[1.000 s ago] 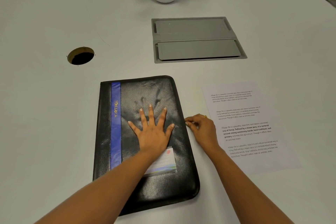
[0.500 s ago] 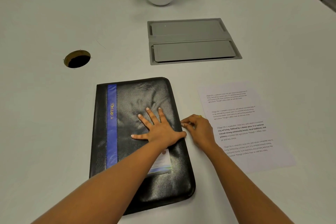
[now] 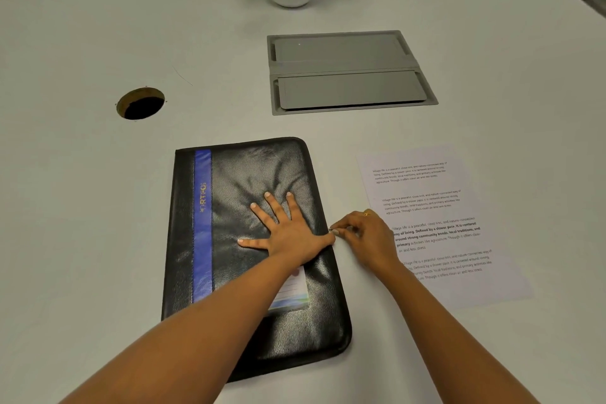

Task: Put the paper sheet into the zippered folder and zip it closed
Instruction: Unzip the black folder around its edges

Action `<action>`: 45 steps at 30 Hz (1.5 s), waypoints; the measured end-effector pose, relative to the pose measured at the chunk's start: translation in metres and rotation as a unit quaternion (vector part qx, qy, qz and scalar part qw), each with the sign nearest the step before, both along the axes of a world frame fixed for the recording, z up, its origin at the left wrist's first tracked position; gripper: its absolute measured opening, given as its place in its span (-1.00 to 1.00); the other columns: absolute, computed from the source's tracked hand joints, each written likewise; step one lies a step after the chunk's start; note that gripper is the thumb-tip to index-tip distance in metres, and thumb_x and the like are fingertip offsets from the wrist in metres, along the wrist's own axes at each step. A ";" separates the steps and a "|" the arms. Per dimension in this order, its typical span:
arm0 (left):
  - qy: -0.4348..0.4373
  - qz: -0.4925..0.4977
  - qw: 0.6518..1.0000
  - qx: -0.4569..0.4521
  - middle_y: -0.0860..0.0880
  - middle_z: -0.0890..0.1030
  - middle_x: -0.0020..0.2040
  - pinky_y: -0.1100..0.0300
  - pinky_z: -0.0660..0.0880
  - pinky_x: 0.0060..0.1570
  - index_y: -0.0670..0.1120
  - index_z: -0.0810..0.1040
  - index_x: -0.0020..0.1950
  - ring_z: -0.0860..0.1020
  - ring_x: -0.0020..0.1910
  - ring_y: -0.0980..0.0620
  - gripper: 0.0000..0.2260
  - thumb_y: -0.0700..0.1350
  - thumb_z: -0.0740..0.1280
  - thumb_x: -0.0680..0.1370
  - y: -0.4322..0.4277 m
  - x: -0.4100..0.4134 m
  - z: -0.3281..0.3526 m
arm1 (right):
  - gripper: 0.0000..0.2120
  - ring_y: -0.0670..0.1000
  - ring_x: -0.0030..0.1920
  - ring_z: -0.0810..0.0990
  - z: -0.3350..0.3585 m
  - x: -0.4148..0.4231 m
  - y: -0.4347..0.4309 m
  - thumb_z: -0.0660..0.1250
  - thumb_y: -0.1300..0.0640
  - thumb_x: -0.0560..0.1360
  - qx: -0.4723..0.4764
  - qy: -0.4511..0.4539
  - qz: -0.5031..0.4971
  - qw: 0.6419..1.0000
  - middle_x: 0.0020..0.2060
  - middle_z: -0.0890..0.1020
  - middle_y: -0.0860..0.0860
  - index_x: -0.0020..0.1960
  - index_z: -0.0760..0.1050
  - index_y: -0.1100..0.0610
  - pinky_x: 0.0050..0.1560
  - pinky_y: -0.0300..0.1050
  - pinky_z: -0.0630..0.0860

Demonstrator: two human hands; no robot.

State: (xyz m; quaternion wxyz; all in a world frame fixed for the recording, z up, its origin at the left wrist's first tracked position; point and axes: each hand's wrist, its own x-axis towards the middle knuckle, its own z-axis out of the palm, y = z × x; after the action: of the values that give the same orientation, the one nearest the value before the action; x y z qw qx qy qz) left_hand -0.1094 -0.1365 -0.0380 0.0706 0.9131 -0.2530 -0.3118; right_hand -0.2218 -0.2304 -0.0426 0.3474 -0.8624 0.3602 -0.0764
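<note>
Your left hand (image 3: 288, 234) lies flat on the black zippered folder (image 3: 255, 174), fingers straight and spread. It presses the cover down and grips nothing. Your right hand (image 3: 369, 236) is at the folder's right edge, thumb and forefinger pinched on what looks like the small metal zipper pull (image 3: 329, 230), though the pull itself barely shows.

The folder lies closed on the white table (image 3: 82, 256). The paper sheet (image 3: 436, 200) lies flat on the table just to the folder's right, not yet inside, and your right wrist crosses above its left side.

The cover looks soft and padded and dimples around your fingers, so the folder will probably slide or bunch unless your palm keeps weight on it. Pull along the zipper track, not upward, and expect drag at the rounded corners. The sheet is thin, light and limp and will likely crease if pinched hard. Lift it by a corner or long edge, then feed it in flat.
</note>
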 end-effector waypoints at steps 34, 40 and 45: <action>-0.042 -0.127 0.991 -0.012 -0.06 -0.39 0.49 -0.54 -0.29 0.13 0.04 -0.28 0.49 -0.42 0.45 -0.08 -0.01 0.40 0.25 0.33 0.044 -0.024 0.001 | -0.93 -0.13 -0.13 0.37 0.004 -0.021 0.037 0.38 0.07 0.41 -0.010 -0.009 -0.033 0.999 -0.32 0.46 -0.19 -0.12 0.63 -0.02 -0.20 -0.19 0.29; -0.037 -0.131 0.991 -0.014 -0.07 -0.41 0.48 -0.55 -0.30 0.12 0.04 -0.29 0.49 -0.43 0.44 -0.09 -0.01 0.40 0.24 0.32 0.043 -0.022 0.000 | -0.92 -0.14 -0.11 0.33 0.001 -0.023 0.039 0.37 0.05 0.43 -0.013 -0.013 -0.043 0.999 -0.25 0.57 -0.12 -0.11 0.63 -0.01 -0.22 -0.19 0.27; -0.024 -0.136 0.990 -0.011 -0.06 -0.43 0.47 -0.54 -0.31 0.12 0.06 -0.30 0.48 -0.45 0.43 -0.09 -0.03 0.40 0.22 0.34 0.042 -0.019 -0.002 | -0.92 -0.15 -0.12 0.32 0.001 -0.017 0.037 0.34 0.05 0.45 -0.029 -0.009 -0.063 0.998 -0.22 0.59 -0.11 -0.12 0.61 -0.04 -0.25 -0.20 0.24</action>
State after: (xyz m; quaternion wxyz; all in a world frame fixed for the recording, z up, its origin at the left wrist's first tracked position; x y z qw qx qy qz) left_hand -0.1286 -0.0940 -0.0402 0.0317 0.8766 -0.3803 -0.2932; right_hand -0.2388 -0.1932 -0.0414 0.3200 -0.8469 0.4085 -0.1160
